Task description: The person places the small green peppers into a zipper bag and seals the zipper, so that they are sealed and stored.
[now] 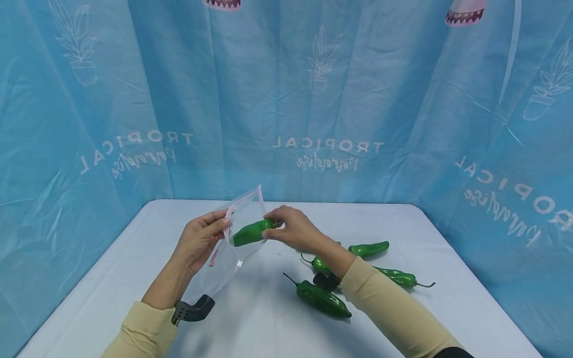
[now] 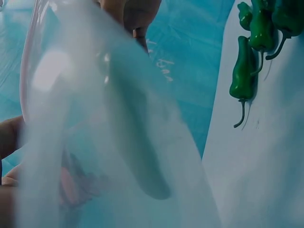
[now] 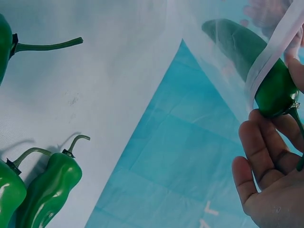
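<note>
- The green pepper (image 1: 251,232) sits partly inside the clear bag (image 1: 219,273), tip inward, its stem end just outside the bag's mouth.
- The right hand (image 1: 293,227) has thumb and fingers pinched on the pepper's stem end; the left hand (image 1: 201,238) pinches the bag's rim.
- The pepper looks light, firm and slick-skinned, so the broad shoulder by the stem seems the surest hold; the thin stem could snap.
- The bag looks limp and nearly weightless, probably best held by its stiffer rim.
- Loose peppers (image 1: 323,299) lie right of the bag on the white table (image 1: 147,253).
</note>
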A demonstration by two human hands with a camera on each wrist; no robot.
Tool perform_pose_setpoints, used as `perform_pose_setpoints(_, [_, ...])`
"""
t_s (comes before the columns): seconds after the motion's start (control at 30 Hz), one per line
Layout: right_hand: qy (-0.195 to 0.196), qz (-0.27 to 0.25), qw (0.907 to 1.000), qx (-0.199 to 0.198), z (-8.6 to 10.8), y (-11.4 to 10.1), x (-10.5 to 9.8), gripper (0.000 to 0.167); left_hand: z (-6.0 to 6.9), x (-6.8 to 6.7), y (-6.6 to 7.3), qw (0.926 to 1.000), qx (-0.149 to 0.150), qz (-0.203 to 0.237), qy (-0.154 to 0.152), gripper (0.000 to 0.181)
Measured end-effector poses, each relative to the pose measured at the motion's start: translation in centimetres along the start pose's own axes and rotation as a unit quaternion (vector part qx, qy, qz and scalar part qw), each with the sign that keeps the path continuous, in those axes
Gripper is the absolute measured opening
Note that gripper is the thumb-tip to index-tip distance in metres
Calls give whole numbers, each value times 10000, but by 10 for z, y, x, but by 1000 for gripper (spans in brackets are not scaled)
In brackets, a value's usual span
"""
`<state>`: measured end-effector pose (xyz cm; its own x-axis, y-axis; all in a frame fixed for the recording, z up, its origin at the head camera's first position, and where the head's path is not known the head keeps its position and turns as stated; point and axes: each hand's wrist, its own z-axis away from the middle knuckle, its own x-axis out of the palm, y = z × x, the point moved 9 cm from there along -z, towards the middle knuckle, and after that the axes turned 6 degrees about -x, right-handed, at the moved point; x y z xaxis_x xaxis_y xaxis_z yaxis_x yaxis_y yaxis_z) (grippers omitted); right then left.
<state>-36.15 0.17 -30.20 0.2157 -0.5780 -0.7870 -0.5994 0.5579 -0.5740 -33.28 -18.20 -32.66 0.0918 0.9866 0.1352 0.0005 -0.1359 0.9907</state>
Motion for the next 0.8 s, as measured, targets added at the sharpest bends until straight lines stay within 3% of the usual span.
perform_pose_setpoints(0.27, [39,47,10000,11,0,-2,0,47,0,-2,0,9999,42,-60,132,41])
perform_pose_setpoints(0.53, [219,-72,9990,387,6,6,-6,49,0,-2,3,9998,73,-44,174,41])
perform_pose_setpoints(0.8, [444,-102,9988,202,12,7,-12,48,0,-3,7,9998,96,-15,144,43])
